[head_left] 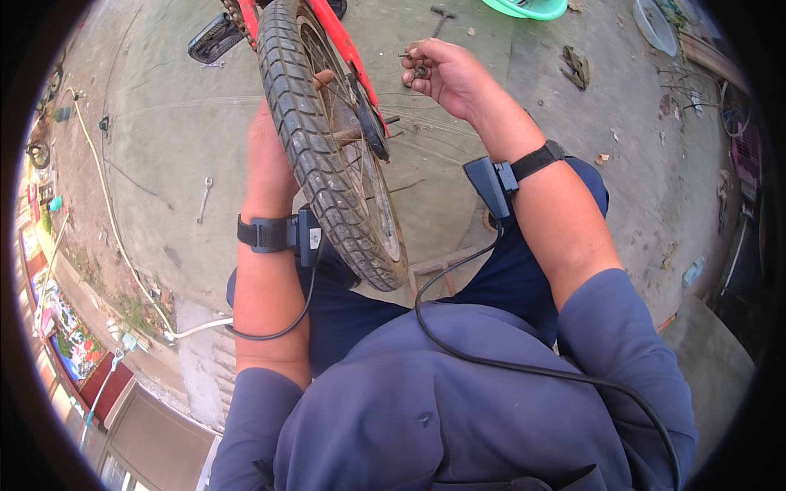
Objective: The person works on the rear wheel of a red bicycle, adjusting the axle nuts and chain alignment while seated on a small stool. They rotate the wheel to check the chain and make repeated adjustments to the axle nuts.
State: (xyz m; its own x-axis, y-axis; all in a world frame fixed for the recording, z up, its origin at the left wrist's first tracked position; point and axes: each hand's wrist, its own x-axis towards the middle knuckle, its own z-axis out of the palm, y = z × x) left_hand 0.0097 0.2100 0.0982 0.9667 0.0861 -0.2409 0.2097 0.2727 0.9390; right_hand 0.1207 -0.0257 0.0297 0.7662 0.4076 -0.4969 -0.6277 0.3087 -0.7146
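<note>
2 hands at wheel (327,139) | left hand (266,159) behind tyre, bracing it, fingers hidden, grip unclear | right hand (446,74) fingers curled round rusty bolt (416,65), raised beside rim, above concrete floor (180,123)

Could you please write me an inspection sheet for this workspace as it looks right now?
Surface: bare concrete ground, dusty, with faint curved scratch marks.
Job's things: bicycle wheel with knobby tyre in a red frame, its hub bolt sticking out; small rusty metal parts in the right hand.
Clutter: wrench, T-handled tool, green basin, scraps.
Grippers: left hand behind the tyre, fingers hidden; right hand curled around the small parts.
Cables: black cables run from the wrist devices across the lap; pale hose on the ground.
Surroundings: outdoor yard, colourful items along the left edge.
</note>
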